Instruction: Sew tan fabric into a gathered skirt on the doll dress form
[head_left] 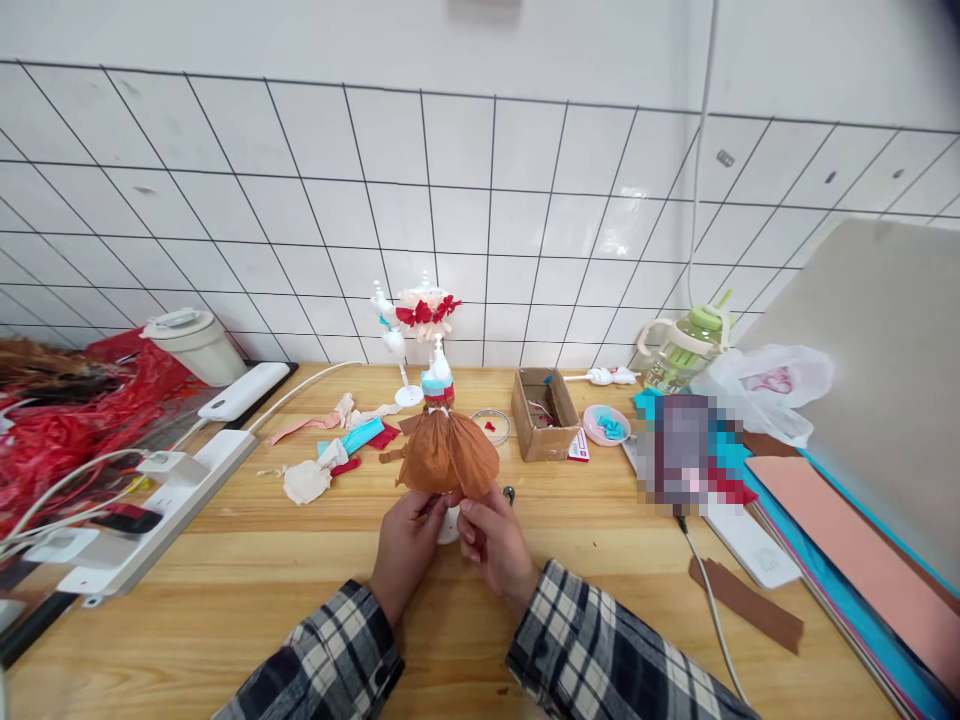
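A small white doll mannequin [439, 362] stands upright in front of me, with blue and red bands round its bust. A gathered brown paper-like skirt [448, 450] flares out from its waist. My left hand [409, 540] pinches the skirt's lower edge with thumb and finger. Close beside it, my right hand [496, 540] is closed on the same hem, a little to the right. Between my hands shows part of the round white base [448, 526]. Just behind my right hand lies a small dark metal object [509, 495], too small to name.
Behind are other white mannequins, one with red bows [424, 314]. Fabric scraps [307, 481] lie left, a cardboard box [546, 437] and pink dish [607, 426] right. A power strip [169, 515], a corded phone [684, 450], a green-lidded bottle [679, 345] and coloured sheets [847, 540] flank the workspace.
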